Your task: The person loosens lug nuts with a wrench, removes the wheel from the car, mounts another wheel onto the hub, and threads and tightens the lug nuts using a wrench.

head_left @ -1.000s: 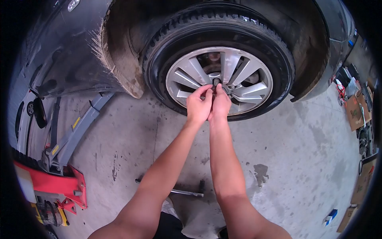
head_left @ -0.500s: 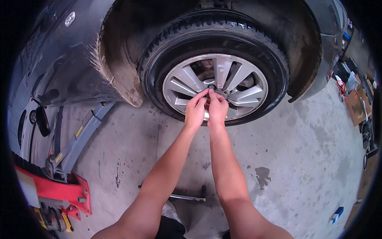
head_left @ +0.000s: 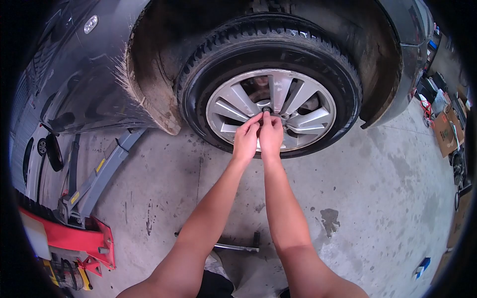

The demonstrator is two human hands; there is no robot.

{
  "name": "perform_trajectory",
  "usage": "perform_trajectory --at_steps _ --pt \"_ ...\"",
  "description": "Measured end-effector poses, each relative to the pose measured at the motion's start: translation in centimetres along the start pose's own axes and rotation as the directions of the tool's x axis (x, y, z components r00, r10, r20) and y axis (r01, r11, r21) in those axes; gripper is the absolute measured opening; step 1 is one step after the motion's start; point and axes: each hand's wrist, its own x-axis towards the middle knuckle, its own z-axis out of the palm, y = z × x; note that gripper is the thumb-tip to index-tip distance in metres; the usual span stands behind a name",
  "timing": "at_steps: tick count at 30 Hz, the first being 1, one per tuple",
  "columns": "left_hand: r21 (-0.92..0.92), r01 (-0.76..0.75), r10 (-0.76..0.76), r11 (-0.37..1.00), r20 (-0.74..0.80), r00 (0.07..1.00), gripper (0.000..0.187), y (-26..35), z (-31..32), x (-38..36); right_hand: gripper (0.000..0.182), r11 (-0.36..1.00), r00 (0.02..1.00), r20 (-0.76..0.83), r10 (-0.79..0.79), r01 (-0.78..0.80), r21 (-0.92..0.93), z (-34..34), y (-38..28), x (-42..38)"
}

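A mounted car wheel [head_left: 237, 98] with a silver spoked rim and a black tyre [head_left: 198, 94] fills the upper middle. My left hand [head_left: 246, 141] reaches to the wheel's centre, its fingers pinched together and the index fingertip against a dark lug nut [head_left: 267, 110]. Close beside it, my right hand [head_left: 271, 136] has its thumb and fingers closed at the same lug nut. The two hands nearly touch and cover the lower part of the hub. The nut's lower side is hidden by the fingertips.
The car's fender [head_left: 94, 64] and wheel arch surround the tyre. A grey lift arm [head_left: 102, 171] slants at the left, above a red metal stand [head_left: 74, 238]. A metal bar tool [head_left: 236, 247] lies on the floor below my arms. A cardboard box [head_left: 445, 131] stands at the right.
Both hands stay at the lug nut, with fingers shifted slightly. The view has moved a little, so the wheel and car sit slightly lower and further right.
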Motion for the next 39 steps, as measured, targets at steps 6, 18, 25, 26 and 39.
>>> perform_trajectory --at_steps 6,18,25,26,39 --pt "-0.005 -0.094 0.092 0.996 -0.192 0.977 0.021 2.0 0.0 -0.6 0.046 0.999 0.998 0.062 0.032 -0.034 0.023 0.4 0.0 -0.2" --pt "-0.546 0.278 -0.389 0.791 -0.097 0.916 0.041 1.8 -1.6 0.4 0.05 0.99 1.0 -0.004 0.028 -0.027 0.142 0.8 0.3 0.1" --pt "-0.553 0.335 -0.438 0.763 -0.061 0.897 0.04 1.2 -2.2 0.6 0.039 0.937 0.974 0.156 0.163 -0.202 0.284 0.1 -0.4 -0.2" --pt "-0.556 0.335 -0.44 0.76 -0.061 0.896 0.04 1.2 -2.2 0.6 0.039 0.873 0.939 0.265 0.22 -0.311 0.375 -0.2 -0.2 0.0" --pt "-0.56 0.362 -0.458 0.745 -0.036 0.888 0.036 1.3 -2.3 0.4 0.039 0.6 0.784 0.507 0.358 -0.61 0.518 -1.0 -1.6 -0.1"
